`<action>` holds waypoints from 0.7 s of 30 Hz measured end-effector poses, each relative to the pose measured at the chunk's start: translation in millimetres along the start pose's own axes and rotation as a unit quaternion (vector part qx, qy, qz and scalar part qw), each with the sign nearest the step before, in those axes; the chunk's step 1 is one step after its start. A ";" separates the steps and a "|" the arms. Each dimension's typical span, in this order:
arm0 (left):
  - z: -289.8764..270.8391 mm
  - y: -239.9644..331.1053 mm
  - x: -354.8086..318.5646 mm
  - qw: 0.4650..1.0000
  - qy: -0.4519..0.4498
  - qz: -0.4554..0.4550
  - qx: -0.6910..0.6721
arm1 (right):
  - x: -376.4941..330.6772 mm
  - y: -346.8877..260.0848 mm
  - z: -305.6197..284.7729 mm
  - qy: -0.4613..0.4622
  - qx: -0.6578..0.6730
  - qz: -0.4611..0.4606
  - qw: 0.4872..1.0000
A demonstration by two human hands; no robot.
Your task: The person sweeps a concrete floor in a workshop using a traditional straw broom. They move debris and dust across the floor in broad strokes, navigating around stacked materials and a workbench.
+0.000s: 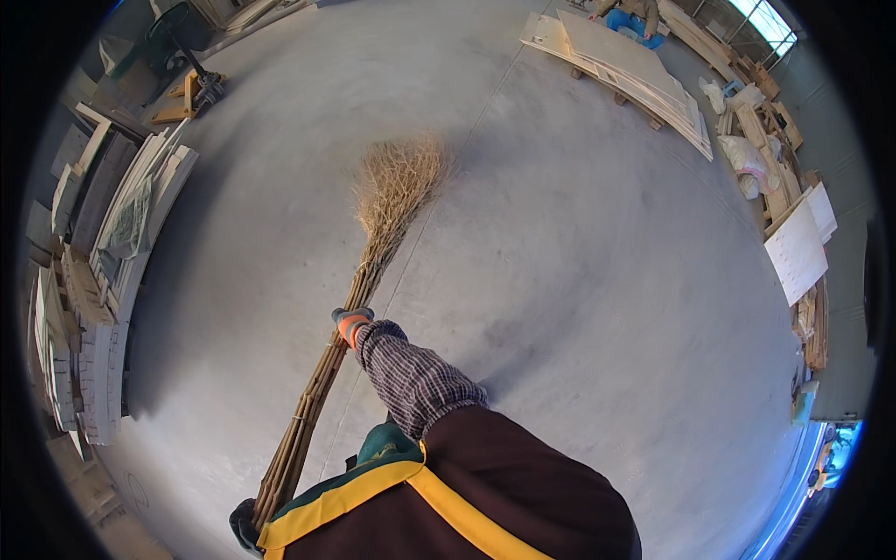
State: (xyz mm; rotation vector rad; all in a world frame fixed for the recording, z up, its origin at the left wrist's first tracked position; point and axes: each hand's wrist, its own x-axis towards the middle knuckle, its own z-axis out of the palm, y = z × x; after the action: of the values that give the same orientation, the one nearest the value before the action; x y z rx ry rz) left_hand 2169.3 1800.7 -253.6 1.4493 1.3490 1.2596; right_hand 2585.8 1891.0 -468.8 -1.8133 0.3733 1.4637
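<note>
A long twig broom slants across the floor, its bristly head spread out ahead and its bundled stick handle running back to the lower left. My right hand, in an orange and grey glove, is closed around the middle of the handle. A checked sleeve covers that forearm. Down at the near end of the handle, a dark shape beside my jacket may be my left hand or its sleeve; no fingers of it can be made out.
Stacked boards and timber line the left side, with a yellow pallet jack beyond them. Flat plywood sheets lie at the far right, near a seated person. Scrap wood and white sacks run along the right wall.
</note>
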 end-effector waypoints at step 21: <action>245.3 -10.4 225.3 0.831 -0.551 0.069 0.036 | 126.1 181.3 -112.3 0.249 0.402 0.105 0.875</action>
State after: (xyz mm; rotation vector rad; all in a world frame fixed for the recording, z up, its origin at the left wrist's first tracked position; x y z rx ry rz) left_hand 2394.2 2045.0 -280.7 1.8778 0.4841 0.2477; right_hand 2585.8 1719.4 -647.4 -1.4261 1.2647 0.7330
